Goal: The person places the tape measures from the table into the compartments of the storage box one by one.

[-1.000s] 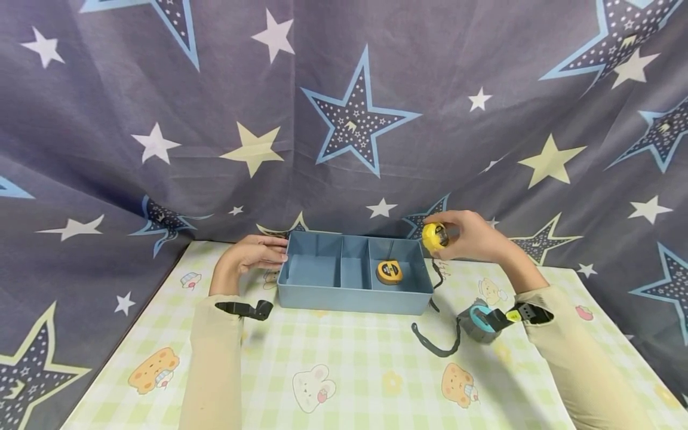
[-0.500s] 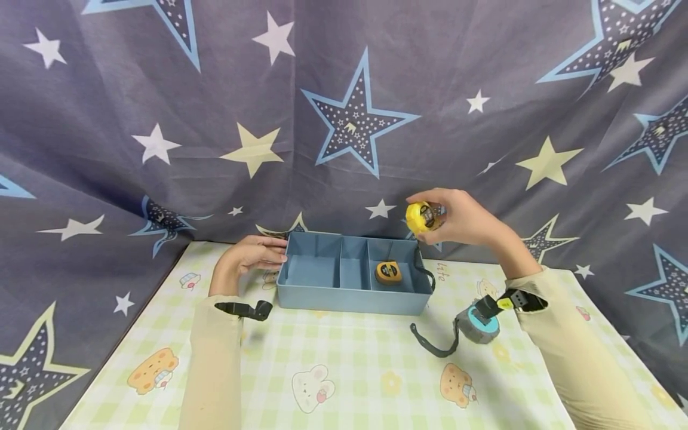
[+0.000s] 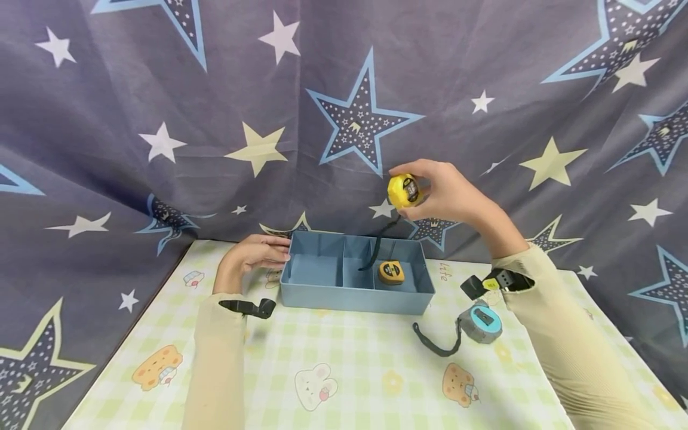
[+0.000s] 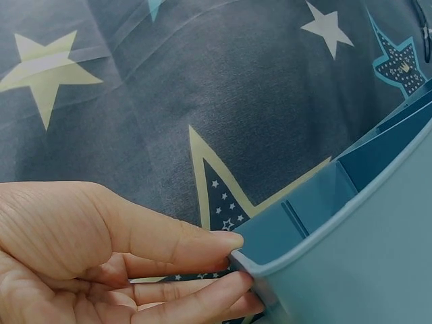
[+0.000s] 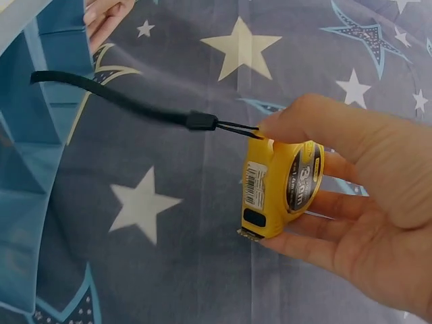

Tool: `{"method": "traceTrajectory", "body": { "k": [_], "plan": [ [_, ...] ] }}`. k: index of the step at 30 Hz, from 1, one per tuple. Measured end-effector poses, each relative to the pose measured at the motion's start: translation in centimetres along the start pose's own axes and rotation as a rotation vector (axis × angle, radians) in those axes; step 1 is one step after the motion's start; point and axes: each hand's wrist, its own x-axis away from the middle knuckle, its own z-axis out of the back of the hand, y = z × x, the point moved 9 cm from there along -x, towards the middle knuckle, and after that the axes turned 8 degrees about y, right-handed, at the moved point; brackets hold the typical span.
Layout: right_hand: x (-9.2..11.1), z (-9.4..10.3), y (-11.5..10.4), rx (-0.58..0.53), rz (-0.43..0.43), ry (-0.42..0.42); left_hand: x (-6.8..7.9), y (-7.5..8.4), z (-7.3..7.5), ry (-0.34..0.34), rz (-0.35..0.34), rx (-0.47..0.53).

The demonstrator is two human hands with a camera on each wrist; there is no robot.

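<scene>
My right hand [image 3: 443, 194] holds a yellow tape measure [image 3: 403, 191] in the air above the back of a blue-grey divided box [image 3: 355, 300]. Thumb and fingers grip its yellow case in the right wrist view, and its black wrist strap [image 5: 135, 104] trails off to the left. Seen from the head, the strap hangs over the box's middle compartment. A second, orange-yellow tape measure [image 3: 391, 273] lies in the right compartment. My left hand [image 3: 252, 254] touches the left end of the box with fairly straight fingers, thumb tip right at the rim corner in the left wrist view.
A grey and turquoise tape measure [image 3: 482, 322] with a black strap lies on the table right of the box. The checked tablecloth [image 3: 355, 370] covers the table. A star-patterned curtain [image 3: 333, 197] hangs close behind the box.
My right hand has lifted the yellow tape measure up and to the left, from beside the box's right end to above it. The strap now dangles over the box. My left hand stays put.
</scene>
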Motion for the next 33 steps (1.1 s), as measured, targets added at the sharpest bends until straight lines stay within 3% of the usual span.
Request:
{"method": "traceTrajectory", "body": {
  "k": [15,33],
  "plan": [
    [-1.8,-0.7,-1.4,-0.054,0.005,0.005,0.1,0.2,0.0,0.003,0.008,0.002],
    [-1.6,-4.6,-0.4,-0.072,-0.008,-0.044,-0.1,0.1,0.1,0.014,0.01,0.026]
  ]
}}
